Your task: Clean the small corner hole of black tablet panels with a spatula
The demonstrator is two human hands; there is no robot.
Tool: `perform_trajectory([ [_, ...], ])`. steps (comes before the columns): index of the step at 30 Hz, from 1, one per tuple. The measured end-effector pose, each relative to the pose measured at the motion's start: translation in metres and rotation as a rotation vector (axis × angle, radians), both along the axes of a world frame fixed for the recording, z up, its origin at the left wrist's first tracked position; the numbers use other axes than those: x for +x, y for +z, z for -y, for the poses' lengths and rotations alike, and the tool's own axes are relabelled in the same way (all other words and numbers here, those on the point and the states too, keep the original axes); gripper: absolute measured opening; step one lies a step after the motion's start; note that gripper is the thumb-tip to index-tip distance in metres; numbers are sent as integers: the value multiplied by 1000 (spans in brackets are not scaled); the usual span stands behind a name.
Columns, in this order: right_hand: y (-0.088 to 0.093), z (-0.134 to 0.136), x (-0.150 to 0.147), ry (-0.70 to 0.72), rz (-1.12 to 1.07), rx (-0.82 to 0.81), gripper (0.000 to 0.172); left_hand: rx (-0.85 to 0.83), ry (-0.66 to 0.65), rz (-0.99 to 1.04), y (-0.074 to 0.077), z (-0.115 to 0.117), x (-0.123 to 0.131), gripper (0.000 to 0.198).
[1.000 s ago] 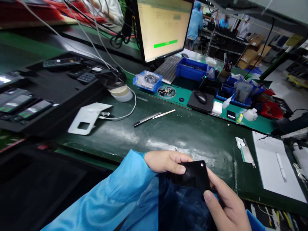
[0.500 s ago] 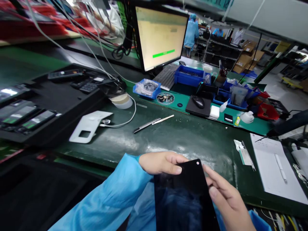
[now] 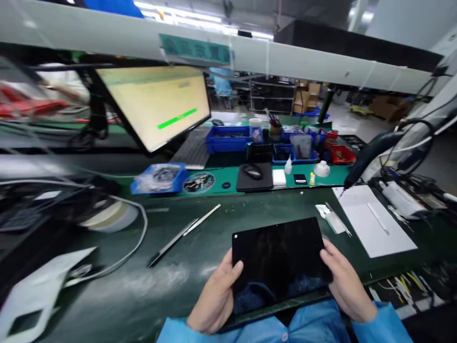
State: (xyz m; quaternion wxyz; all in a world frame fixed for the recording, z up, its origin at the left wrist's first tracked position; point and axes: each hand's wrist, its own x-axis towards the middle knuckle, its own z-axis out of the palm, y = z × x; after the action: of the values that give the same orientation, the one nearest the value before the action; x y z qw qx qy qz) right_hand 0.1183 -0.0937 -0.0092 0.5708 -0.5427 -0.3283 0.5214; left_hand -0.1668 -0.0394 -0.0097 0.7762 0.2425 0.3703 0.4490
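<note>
A black tablet [image 3: 280,259] with a dark glossy screen is held sideways over the bench's front edge. My left hand [image 3: 217,293] grips its left end, thumb on the face. At the right end, my right hand [image 3: 346,281] clasps the edge the same way, with the fingers partly hidden behind it. A small white dot marks the tablet's upper left corner. Beyond it on the bench lie a pen-like tool [image 3: 171,244] and a thin pale stick [image 3: 202,220].
A white plate with a square cut-out [image 3: 39,290] lies at left with a cable. Behind stand a monitor [image 3: 160,102], a blue bin [image 3: 228,143] and a mouse [image 3: 253,171]. White paper [image 3: 374,224] lies at right beneath a black electric screwdriver [image 3: 371,152]. A beam [image 3: 285,59] crosses overhead.
The tablet has turned from upright to sideways. My left hand has moved from its top edge to its left end. The camera view has swung right.
</note>
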Motion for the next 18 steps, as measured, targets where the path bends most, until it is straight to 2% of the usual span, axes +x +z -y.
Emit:
perform_trajectory([
  [2,-4,-8,3,3,65,21,54,-67,6,47,-5,-2,13,72],
  [5,-8,-18,15,22,130,50,53,-202,-69,94,-2,-20,23,74],
  [9,-14,-23,28,17,258,47,53,-292,-219,-20,8,-57,33,53],
  [11,-16,-23,37,-15,361,24,52,-268,-307,-53,7,-71,39,46],
  [14,-13,-19,57,-125,527,-43,49,-202,-393,-68,-1,-82,46,41],
  [18,6,5,83,-231,685,-105,51,-40,-509,-2,-11,-73,49,38],
])
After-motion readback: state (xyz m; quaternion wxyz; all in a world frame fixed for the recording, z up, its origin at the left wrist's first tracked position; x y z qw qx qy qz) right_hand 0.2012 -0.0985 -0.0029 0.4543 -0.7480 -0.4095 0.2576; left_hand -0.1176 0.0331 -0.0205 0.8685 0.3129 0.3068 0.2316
